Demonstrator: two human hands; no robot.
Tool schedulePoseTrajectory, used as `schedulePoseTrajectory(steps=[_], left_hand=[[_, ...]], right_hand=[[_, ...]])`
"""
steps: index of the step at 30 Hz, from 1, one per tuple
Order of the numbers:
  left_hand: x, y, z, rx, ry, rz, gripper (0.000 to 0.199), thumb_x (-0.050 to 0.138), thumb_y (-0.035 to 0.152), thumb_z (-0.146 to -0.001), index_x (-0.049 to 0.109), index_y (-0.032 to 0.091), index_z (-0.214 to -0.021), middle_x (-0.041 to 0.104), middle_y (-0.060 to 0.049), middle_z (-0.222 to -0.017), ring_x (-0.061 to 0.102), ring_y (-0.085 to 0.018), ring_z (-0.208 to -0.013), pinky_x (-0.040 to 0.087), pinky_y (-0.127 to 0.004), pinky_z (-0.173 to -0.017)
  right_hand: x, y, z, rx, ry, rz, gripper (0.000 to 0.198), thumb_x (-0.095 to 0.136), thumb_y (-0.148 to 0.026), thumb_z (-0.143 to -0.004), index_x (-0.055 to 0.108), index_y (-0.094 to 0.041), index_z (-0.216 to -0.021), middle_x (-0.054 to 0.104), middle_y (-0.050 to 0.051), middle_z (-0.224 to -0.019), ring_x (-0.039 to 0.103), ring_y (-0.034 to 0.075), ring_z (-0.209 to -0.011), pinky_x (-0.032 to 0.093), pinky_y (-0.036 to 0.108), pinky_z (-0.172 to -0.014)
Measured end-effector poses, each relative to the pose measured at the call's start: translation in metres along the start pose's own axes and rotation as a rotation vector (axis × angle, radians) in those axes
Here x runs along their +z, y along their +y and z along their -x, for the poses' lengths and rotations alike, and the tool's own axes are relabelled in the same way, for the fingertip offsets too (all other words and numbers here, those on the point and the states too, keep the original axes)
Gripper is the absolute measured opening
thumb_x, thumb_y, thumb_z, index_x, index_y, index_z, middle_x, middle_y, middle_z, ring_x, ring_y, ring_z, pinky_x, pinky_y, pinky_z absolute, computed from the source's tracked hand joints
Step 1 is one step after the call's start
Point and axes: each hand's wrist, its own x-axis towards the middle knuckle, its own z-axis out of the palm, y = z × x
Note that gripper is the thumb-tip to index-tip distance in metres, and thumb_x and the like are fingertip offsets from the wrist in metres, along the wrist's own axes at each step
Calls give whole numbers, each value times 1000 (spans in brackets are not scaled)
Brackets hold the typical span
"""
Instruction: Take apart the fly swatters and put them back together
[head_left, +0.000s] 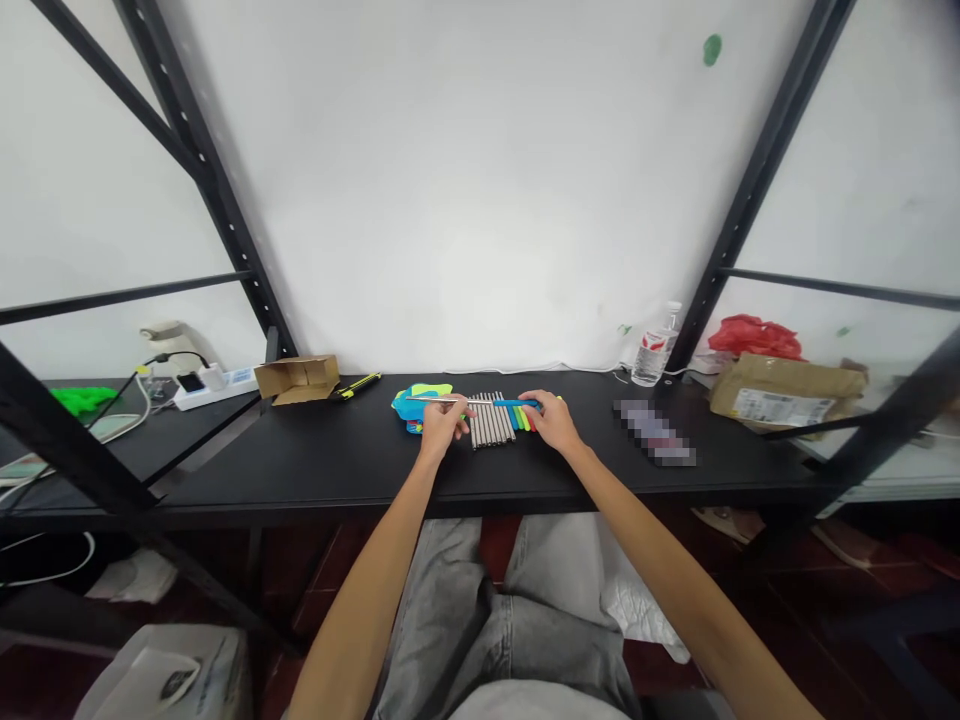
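Note:
A thin silver rod [480, 402] is pinched in the fingers of my left hand [444, 428], and it runs left over some flat blue and yellow-green pieces [424, 402]. My right hand [553, 422] is closed on a slim blue tube [510, 404] in line with the rod. Blue tube and silver rod meet between my hands; how they join is too small to tell. Under them, several metal rods [491, 428] lie side by side on the black table [315, 465]. Coloured tubes in blue, green and red [523, 418] lie beside my right hand, partly hidden by it.
At the left stand an open cardboard box [300, 380], a yellow-black cutter [358, 387] and a white power strip [217, 388]. To the right are a water bottle [654, 348], a pixelated item [655, 432] and a carton [787, 392] topped by red plastic [756, 337]. Black posts frame both sides.

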Motion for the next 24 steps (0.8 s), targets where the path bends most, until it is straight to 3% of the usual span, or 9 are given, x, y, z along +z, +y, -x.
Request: schedulePoseTrajectory(steps=[5,11,24], left_hand=[[-2,-4,-1,-33,-45,21,43,73,50,-74,64,13,-93,73,-7,-73,53,-9,-40,33,-19,-35],[-3,-8,-4,-84,-14,51,44,75,50,-72,66,12,-92,72,-7,-70,52,-8,-40,31,-19,-35],[-3,-7,-2,-110,-22,37,48,76,57,-71,69,11,-84,70,-7,-68,51,-8,-42,33,-20,-37]], right_hand=[[1,0,0,11,-17,-53,23,53,-29,-91,69,-22,-106,72,6,-106,65,22,-93,51,34,-81],[-1,-3,1,22,-26,-76,25,51,-33,-93,69,-21,-106,73,6,-103,66,21,-84,50,32,-75],[-6,-11,1,68,-24,-57,31,46,-38,-95,70,-21,-105,72,6,-90,65,21,-78,49,31,-72]])
